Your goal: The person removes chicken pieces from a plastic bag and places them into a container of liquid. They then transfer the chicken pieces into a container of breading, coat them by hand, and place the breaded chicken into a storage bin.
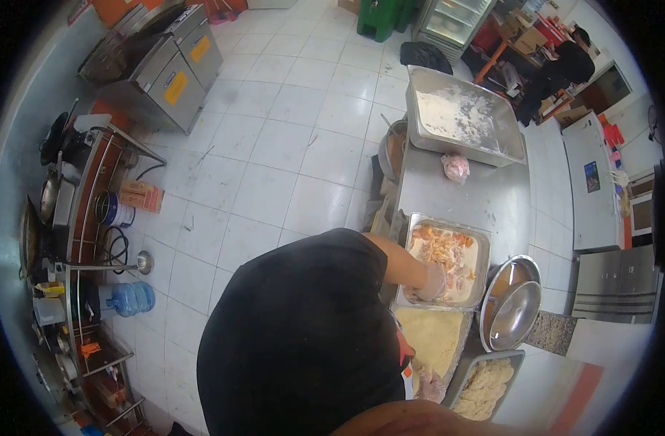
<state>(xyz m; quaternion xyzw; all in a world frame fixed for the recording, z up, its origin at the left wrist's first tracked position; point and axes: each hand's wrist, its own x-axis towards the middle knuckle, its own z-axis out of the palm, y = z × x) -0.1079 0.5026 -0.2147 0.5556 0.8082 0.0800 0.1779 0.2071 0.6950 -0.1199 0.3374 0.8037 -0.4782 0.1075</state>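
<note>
Head view shows the hands apart: the plastic-gloved left hand point(433, 283) reaches into a rectangular silver metal tray point(486, 254) of orange, milky-coated pieces point(438, 245); the right hand point(430, 385) is at pale yellow powder point(430, 338) alongside, probably adjoining for short reach; whether either grips anything, I cannot tell

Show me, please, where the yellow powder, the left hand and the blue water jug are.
Yellow powder point(434, 334): head view, middle of its surface.
Left hand point(434, 282): head view, middle of the hand.
Blue water jug point(133, 299): head view, middle of its side.
</note>
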